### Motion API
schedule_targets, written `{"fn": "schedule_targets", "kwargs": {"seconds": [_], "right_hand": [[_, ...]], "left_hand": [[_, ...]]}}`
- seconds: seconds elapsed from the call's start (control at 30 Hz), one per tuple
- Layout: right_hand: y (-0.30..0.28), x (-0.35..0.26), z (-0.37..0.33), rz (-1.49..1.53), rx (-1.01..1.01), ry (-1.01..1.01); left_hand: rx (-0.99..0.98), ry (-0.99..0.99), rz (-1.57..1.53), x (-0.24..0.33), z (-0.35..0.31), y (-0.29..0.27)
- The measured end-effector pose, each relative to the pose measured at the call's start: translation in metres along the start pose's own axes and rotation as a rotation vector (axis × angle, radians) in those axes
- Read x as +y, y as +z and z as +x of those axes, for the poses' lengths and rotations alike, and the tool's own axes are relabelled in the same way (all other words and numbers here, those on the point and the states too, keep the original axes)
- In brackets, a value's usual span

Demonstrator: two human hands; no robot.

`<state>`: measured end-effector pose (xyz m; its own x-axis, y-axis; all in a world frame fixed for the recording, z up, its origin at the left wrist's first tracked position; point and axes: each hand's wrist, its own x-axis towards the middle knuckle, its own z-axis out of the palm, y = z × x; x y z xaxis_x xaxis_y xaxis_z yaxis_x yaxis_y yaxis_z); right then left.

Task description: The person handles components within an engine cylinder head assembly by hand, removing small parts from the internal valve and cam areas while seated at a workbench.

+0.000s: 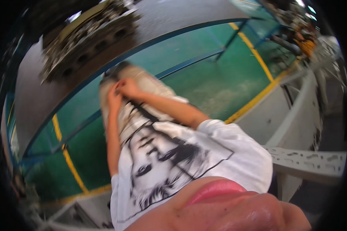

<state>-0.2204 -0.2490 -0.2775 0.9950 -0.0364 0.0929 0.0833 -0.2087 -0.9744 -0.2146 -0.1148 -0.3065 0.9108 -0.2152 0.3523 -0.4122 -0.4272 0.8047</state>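
My left hand [115, 94] and my right hand [129, 89] meet in front of my beige trousers [150, 85], just short of the table edge. The fingers of both are curled and drawn together at the tips, touching or nearly so. Whatever may be pinched between them is too small and blurred to make out. Past my hands, to the left, a pile of flat parts with round holes [91, 46] lies on the grey tabletop [158, 13]. Neither hand touches the pile.
The table has a blue frame [189, 63] with a low crossbar. Below lies a green floor [208, 82] with yellow lines [256, 54]. A pale slotted metal beam [308, 159] stands close on my right. Blurred equipment with an orange patch [306, 46] is at the far right.
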Motion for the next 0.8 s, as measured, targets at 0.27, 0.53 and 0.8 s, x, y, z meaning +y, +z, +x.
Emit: {"fn": "schedule_targets", "kwargs": {"seconds": [0.27, 0.53, 0.8], "right_hand": [[-0.018, 0.010, 0.009, 0.051, 0.107, 0.039], [-0.023, 0.008, 0.013, 0.173, 0.074, 0.131], [-0.019, 0.012, 0.014, 0.221, 0.147, 0.109]], "left_hand": [[0.046, 0.000, 0.106, 0.032, 0.014, 0.005], [0.077, -0.046, 0.043, 0.040, 0.015, 0.007], [0.008, -0.156, 0.022, 0.039, 0.013, 0.007]]}}
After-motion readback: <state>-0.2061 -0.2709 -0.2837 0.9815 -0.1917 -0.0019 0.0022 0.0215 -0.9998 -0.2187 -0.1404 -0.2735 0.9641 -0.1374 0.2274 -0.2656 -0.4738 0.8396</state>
